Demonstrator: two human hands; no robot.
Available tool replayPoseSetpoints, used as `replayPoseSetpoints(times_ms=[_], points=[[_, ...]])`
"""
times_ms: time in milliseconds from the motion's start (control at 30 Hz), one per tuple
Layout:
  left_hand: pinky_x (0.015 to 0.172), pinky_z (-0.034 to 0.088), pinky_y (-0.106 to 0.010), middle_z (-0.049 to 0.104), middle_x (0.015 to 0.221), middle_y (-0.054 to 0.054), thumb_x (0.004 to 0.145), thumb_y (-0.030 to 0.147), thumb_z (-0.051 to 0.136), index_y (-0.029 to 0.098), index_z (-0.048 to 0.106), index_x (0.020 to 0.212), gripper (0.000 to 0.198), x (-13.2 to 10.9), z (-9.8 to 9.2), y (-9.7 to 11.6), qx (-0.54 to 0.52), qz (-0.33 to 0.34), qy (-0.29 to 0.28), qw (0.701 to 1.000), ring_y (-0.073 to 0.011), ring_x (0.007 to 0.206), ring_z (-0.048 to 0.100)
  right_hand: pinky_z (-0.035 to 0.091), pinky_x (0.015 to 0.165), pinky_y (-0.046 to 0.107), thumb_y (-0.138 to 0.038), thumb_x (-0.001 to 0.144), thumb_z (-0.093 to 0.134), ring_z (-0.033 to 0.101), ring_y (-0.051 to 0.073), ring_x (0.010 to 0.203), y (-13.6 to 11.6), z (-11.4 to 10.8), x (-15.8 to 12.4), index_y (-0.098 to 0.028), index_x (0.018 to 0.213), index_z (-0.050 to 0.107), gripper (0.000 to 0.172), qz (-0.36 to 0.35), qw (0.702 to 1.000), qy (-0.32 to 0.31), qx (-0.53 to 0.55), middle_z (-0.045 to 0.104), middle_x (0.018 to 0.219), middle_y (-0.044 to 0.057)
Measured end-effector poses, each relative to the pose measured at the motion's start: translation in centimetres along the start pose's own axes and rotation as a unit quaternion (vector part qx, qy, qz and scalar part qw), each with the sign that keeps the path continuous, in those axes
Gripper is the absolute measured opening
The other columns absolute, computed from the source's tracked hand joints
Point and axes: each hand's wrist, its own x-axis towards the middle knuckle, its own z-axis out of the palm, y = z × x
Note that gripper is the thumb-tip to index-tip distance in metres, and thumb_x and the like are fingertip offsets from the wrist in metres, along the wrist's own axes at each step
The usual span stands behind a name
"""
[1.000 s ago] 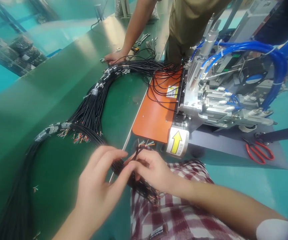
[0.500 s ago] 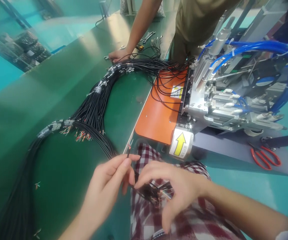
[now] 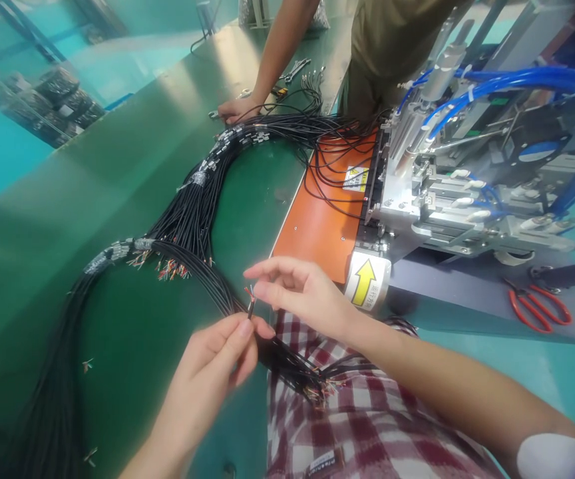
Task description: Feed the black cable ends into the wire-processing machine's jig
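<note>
My left hand (image 3: 217,352) pinches a black cable (image 3: 251,309) between thumb and fingers, just below its stripped end. Short coloured wires (image 3: 248,291), some reddish and one bluish, fan upward from that end. Beside them is my right hand (image 3: 302,293), its thumb and index finger apart around the wire tips; whether the thumb touches a wire I cannot tell. A bundle of black cables (image 3: 292,362) runs under my hands onto the checked cloth (image 3: 357,426) over my lap, where stripped wire ends show.
Thick black cable bundles (image 3: 200,206) bound with clear tape curve over the green table (image 3: 132,372). A co-worker's hand (image 3: 237,110) rests at the far bundle. On the right stand an orange plate (image 3: 312,229) and a machine with blue hoses (image 3: 512,76). Red-handled scissors (image 3: 540,309) lie beyond.
My right hand has moved up and left, from above my lap to the wire tips. My left hand keeps its hold on the cable, shifted slightly.
</note>
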Motion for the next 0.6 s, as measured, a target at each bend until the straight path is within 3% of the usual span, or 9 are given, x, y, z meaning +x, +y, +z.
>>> replayPoseSetpoints(times_ms=[100,200,433,600], points=[[0.049,0.021,-0.025,0.039,0.048,0.005,0.091,0.059,0.051,0.017,0.063,0.077,0.046,0.0,-0.1,-0.1,0.004,0.003,-0.010,1.000,-0.0092,0.048,0.028,0.044,0.063,0.024,-0.027,0.082,0.070,0.053,0.007,0.062,-0.1,-0.1,0.2,-0.016,0.084,0.069,0.011,0.000,1.000,-0.010,0.014,0.066,0.079,-0.002],[0.050,0.018,-0.026,0.036,0.049,0.005,0.091,0.060,0.051,0.017,0.065,0.082,0.046,-0.2,-0.1,-0.2,-0.005,-0.009,-0.016,1.000,-0.0094,0.048,0.025,0.042,0.059,0.023,-0.029,0.081,0.072,0.051,0.006,0.056,0.3,-0.3,0.2,-0.016,0.074,0.066,0.016,0.026,0.998,-0.018,0.058,0.063,0.071,-0.003],[0.051,0.015,-0.026,0.028,0.048,0.007,0.091,0.057,0.054,0.018,0.066,0.080,0.042,-0.2,-0.5,-0.9,-0.107,0.010,-0.028,0.994,-0.0089,0.049,0.019,0.035,0.055,0.021,-0.031,0.073,0.077,0.045,0.005,0.054,0.5,0.5,-0.1,-0.015,0.067,0.065,0.021,0.130,0.975,-0.011,0.180,0.058,0.062,-0.005],[0.053,0.014,-0.026,0.025,0.049,0.008,0.093,0.052,0.053,0.018,0.065,0.080,0.039,-0.2,-0.8,-1.5,-0.151,0.030,-0.038,0.987,-0.0092,0.051,0.019,0.032,0.055,0.022,-0.030,0.074,0.076,0.045,0.005,0.053,0.0,1.2,-0.2,-0.014,0.066,0.064,0.021,0.134,0.968,-0.026,0.208,0.056,0.060,-0.006]])
